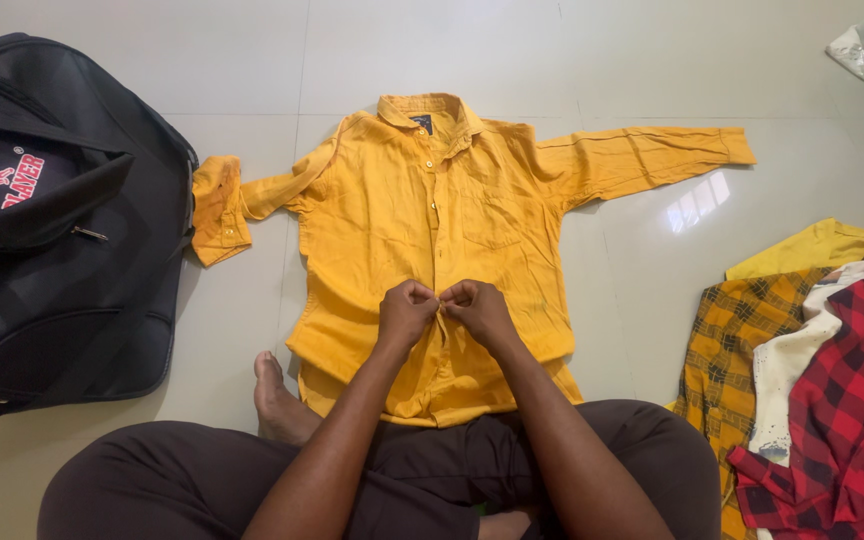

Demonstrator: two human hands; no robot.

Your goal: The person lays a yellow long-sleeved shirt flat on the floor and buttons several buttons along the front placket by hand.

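A black bag [52, 220] sits at my left. My left hand [405, 312] and right hand [480, 310] both pinch the yellow shirt [432, 230] at its front placket, spread flat on the pale tiled floor [632, 260]; checked clothes [832, 400] are piled at my right.

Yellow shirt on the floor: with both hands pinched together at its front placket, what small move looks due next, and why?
Probably move both hands down to the next button, since they pinch the placket of the yellow shirt low down, and the hem below still looks loose.
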